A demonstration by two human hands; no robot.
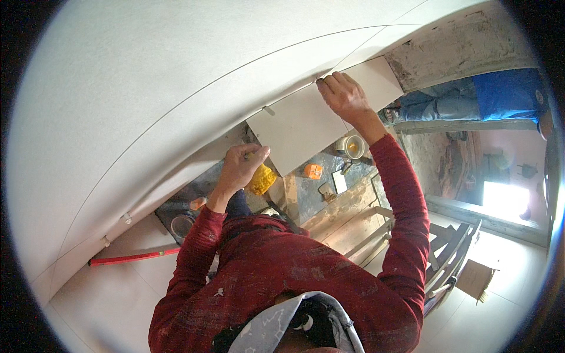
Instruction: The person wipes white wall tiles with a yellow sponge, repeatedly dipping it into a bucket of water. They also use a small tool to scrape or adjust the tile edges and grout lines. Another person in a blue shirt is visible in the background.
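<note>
My right hand [346, 101] reaches to the seam where a pale tile [294, 126] meets the large white wall panel [194, 65]. Its fingers are curled together at the seam; whatever they pinch is too small to make out. My left hand [238, 169] hovers by the tile's near left corner, closed with thumb against fingers. A hint of yellow shows at its fingertips, but I cannot name it. Between the hands, a small light spacer-like piece [269, 110] sticks out at the seam. Below my left hand lies a crumpled bright yellow thing [262, 180].
A white bucket [352, 147], an orange box [313, 171] and a white flat rectangle [339, 182] sit below the tile. A red bar [134, 257] lies at left. Wooden slatted framework [450, 265] and a cardboard box [475, 278] stand right. A person in blue [506, 94] is beyond.
</note>
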